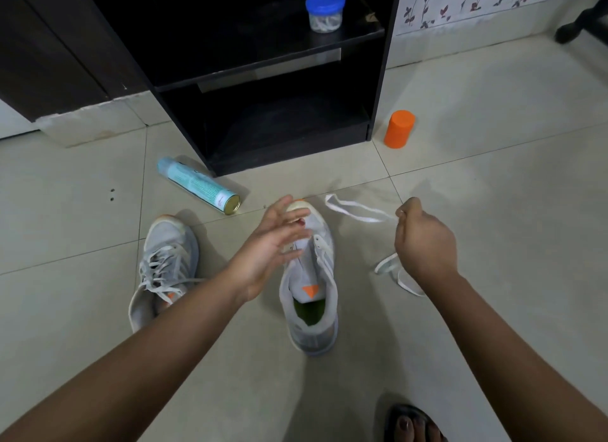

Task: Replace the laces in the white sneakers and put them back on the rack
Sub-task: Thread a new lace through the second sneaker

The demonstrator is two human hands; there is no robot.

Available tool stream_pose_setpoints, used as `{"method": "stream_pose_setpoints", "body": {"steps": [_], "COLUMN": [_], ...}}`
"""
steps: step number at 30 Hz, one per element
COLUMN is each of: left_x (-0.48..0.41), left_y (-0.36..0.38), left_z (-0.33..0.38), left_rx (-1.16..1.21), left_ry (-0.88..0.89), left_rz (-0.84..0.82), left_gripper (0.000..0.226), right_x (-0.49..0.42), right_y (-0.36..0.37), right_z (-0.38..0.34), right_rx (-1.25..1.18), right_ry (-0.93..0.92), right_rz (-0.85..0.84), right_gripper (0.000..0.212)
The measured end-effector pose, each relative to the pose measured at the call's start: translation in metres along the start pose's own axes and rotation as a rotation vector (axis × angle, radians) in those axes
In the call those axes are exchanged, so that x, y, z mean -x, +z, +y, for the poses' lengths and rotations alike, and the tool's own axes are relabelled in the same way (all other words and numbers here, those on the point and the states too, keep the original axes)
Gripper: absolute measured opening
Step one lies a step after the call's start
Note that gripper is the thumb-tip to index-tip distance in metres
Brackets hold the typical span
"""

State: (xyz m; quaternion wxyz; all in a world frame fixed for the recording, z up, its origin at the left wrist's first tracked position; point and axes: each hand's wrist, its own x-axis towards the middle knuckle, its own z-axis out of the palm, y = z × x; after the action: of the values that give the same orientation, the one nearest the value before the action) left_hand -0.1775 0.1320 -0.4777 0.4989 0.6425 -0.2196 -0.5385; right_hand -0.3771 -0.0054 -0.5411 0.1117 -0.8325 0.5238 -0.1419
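Note:
A white sneaker without laces [312,297] stands on the tiled floor in the middle, toe pointing away. My left hand [273,244] hovers over its front with fingers spread and straight, holding nothing. To the right, my right hand [424,241] pinches a loose white lace [355,209], which hangs in the air to the left and loops down below the hand. A second white sneaker [164,267], still laced, lies on the floor at the left. The black shoe rack [269,79] stands behind them, its lower shelves bare.
A light-blue spray can [197,185] lies on the floor left of the rack's foot. An orange cylinder [399,129] stands right of the rack. A blue-lidded jar [325,10] sits on a rack shelf. My sandalled foot [414,423] shows at the bottom edge.

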Motion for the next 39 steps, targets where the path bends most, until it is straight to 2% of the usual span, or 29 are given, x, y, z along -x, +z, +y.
{"method": "stream_pose_setpoints", "body": {"steps": [2,4,6,8,11,16,18,21,23,27,35,36,39], "left_x": [-0.006,-0.010,-0.011,-0.008,-0.003,0.007,0.012,0.012,0.003,-0.022,-0.048,-0.048,-0.049], "left_y": [-0.003,-0.008,-0.012,-0.013,-0.015,-0.024,-0.028,-0.027,-0.024,-0.021,-0.011,-0.014,-0.022], "left_z": [-0.011,-0.028,-0.045,-0.057,-0.067,-0.076,-0.079,-0.077,-0.070,-0.067,-0.075,-0.078,-0.090], "left_rx": [-0.195,-0.443,-0.679,-0.802,-0.862,-0.945,-0.961,-1.129,-1.262,-1.403,-1.406,-1.382,-1.303], "left_ry": [0.059,0.074,0.049,0.010,0.070,0.073,0.066,0.157,0.225,0.216,0.297,0.328,0.418], "left_rz": [0.152,0.272,0.281,0.212,0.148,0.146,0.137,0.206,0.264,0.223,0.232,0.246,0.299], "left_gripper": [0.048,0.055,0.067,0.071,0.059,0.055,0.054,0.051,0.040,0.026,0.020,0.018,0.020], "right_x": [0.003,0.009,0.013,0.017,0.020,0.013,0.013,0.016,0.016,0.012,0.011,0.012,0.012], "right_y": [0.009,0.018,0.028,0.038,0.048,0.054,0.056,0.060,0.061,0.064,0.072,0.074,0.079], "right_z": [0.004,-0.001,-0.011,-0.024,-0.040,-0.049,-0.053,-0.058,-0.063,-0.068,-0.075,-0.074,-0.073], "right_rx": [0.008,-0.120,-0.323,-0.492,-0.651,-0.746,-0.718,-0.696,-0.655,-0.553,-0.358,-0.401,-0.712], "right_ry": [-0.026,-0.087,-0.125,-0.109,-0.041,0.096,0.044,-0.018,-0.068,-0.171,-0.399,-0.358,-0.046], "right_rz": [-0.022,-0.054,-0.126,-0.272,-0.467,-0.424,-0.411,-0.396,-0.403,-0.387,-0.357,-0.353,-0.383], "right_gripper": [0.012,0.012,0.015,0.021,0.024,0.044,0.048,0.049,0.048,0.044,0.047,0.046,0.038]}}
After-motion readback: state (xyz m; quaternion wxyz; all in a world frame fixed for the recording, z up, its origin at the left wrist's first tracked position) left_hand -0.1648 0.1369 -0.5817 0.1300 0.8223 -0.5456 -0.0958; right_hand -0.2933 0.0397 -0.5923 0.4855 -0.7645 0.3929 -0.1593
